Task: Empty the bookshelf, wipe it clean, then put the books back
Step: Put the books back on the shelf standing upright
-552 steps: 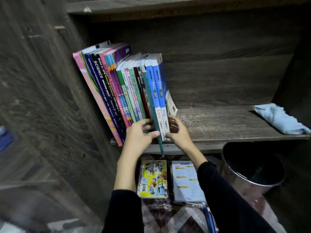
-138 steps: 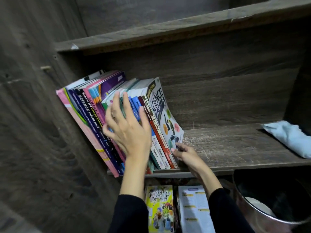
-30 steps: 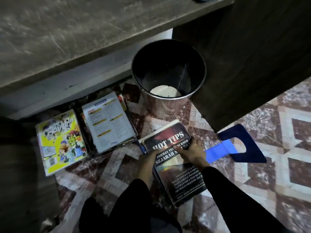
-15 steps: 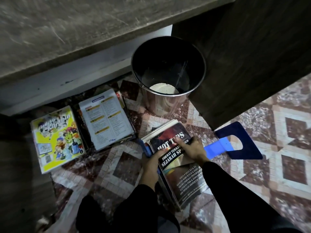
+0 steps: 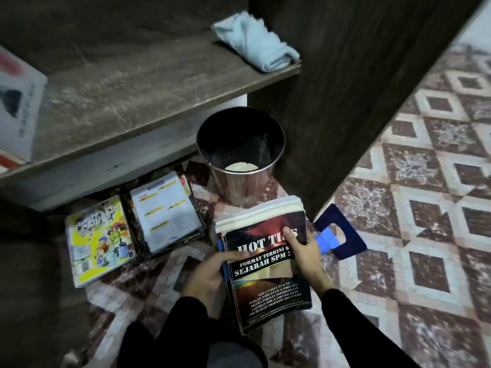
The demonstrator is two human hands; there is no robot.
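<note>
I hold a stack of books [image 5: 268,272] lifted off the floor, its top cover black with "HOT TIPS" and "SEJARAH SPM" in white. My left hand [image 5: 210,277] grips the stack's left edge and my right hand [image 5: 303,253] grips its right edge, thumb on the cover. The wooden shelf board [image 5: 127,102] lies above, bare across its middle. A light blue cloth [image 5: 255,49] sits bunched at the shelf's right end. Books [image 5: 18,102] stand at the shelf's far left edge. A yellow cartoon book [image 5: 98,237] and a white book [image 5: 164,211] lie on the floor under the shelf.
A shiny metal bin [image 5: 240,155] with a black inside stands on the floor just beyond the stack. A dark blue flat piece with a cut-out [image 5: 342,235] lies to the right. The cabinet's dark side panel [image 5: 358,88] rises on the right, patterned floor [image 5: 425,235] beyond it.
The stack has come up off the floor between both hands, and my view has lifted, bringing the shelf board and the cloth into sight. Seconds ago both hands were at the shelved books.
</note>
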